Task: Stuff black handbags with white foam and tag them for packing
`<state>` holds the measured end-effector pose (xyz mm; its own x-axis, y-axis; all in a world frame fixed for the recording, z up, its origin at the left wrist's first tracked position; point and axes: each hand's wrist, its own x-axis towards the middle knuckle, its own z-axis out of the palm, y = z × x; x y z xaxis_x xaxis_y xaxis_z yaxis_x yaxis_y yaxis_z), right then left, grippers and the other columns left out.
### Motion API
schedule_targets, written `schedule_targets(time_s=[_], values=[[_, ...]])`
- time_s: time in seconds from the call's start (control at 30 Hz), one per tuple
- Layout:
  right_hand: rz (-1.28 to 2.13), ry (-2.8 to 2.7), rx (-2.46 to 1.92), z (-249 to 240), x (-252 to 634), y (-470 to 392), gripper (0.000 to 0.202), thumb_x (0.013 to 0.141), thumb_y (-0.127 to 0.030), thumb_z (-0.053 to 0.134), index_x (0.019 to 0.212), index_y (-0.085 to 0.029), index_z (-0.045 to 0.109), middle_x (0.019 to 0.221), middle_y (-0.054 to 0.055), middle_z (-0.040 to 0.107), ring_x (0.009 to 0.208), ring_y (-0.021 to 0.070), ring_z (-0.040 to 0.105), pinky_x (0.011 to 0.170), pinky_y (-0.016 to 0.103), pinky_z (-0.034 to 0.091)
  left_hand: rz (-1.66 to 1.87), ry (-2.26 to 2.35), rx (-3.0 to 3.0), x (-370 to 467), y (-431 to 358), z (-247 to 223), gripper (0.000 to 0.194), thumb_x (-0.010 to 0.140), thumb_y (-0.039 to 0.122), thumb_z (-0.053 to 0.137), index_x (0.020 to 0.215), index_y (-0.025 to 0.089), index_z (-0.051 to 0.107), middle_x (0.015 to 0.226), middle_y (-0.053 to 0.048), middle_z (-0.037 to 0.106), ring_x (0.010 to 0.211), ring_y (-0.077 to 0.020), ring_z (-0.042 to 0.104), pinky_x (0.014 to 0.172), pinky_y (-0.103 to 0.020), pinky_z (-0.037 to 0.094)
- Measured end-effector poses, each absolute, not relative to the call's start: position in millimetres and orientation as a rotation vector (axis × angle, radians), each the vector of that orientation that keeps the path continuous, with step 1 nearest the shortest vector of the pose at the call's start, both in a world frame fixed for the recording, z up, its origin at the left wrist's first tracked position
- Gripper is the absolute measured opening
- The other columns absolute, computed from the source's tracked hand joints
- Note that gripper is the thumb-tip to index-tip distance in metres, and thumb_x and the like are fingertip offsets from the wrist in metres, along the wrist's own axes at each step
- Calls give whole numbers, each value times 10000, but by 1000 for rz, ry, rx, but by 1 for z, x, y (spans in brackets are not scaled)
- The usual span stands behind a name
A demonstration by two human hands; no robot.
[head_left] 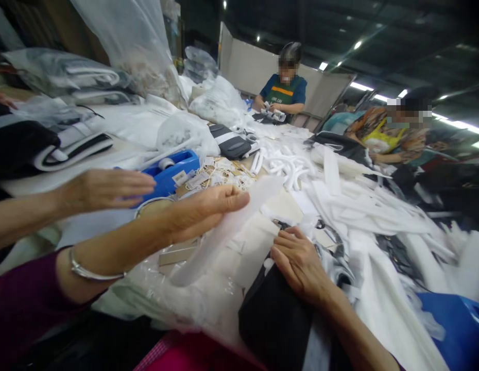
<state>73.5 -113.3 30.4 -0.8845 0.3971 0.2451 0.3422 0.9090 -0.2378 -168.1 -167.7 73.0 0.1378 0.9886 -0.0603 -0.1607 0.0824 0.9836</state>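
Note:
My left hand (208, 208), with a silver bangle at the wrist and a purple sleeve, reaches in from the left. Its thumb lies over a thin, whitish foam sheet (227, 242), which slants down toward me; its fingers are partly hidden. My right hand (297, 260) has its fingers curled over the top edge of a black bag (276, 314) near the table's front. A pale strap or strip runs down the bag's side. Left of the bag, clear plastic wrapping (208, 304) covers white material.
A co-worker's hand (104, 189) extends from the left beside a blue bin (172, 172). Strung tags (220, 172) lie behind my left hand. White foam strips (371, 206) cover the right side. Two people work across the table. A blue container (456, 324) stands lower right.

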Motion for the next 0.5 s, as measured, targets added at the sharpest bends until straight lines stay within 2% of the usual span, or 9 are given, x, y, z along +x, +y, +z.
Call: schedule_targets(time_s=[0.2, 0.37, 0.5], values=[[387, -2724, -501, 33, 78, -115, 334, 957, -164, 271, 665, -177, 433, 638, 18, 468, 650, 152, 413, 754, 390, 319, 945, 1197, 1175, -145, -186, 14, 289, 672, 207, 663, 951, 160, 603, 857, -10, 589, 823, -161, 551, 714, -263, 420], [435, -2705, -478, 33, 81, -114, 292, 942, -140, 299, 703, -174, 463, 646, 18, 468, 649, 152, 411, 744, 397, 316, 1004, 1123, 1191, -131, -187, -6, 356, 653, 142, 644, 1008, 169, 654, 1058, -44, 613, 1020, -206, 563, 890, -310, 414], [434, -2695, -475, 32, 81, -114, 287, 935, -123, 301, 718, -173, 483, 645, 19, 470, 644, 154, 416, 740, 400, 317, 1014, 1103, 1175, -115, -178, -18, 377, 620, 109, 648, 993, 160, 670, 1045, -42, 621, 983, -202, 580, 874, -303, 428]])
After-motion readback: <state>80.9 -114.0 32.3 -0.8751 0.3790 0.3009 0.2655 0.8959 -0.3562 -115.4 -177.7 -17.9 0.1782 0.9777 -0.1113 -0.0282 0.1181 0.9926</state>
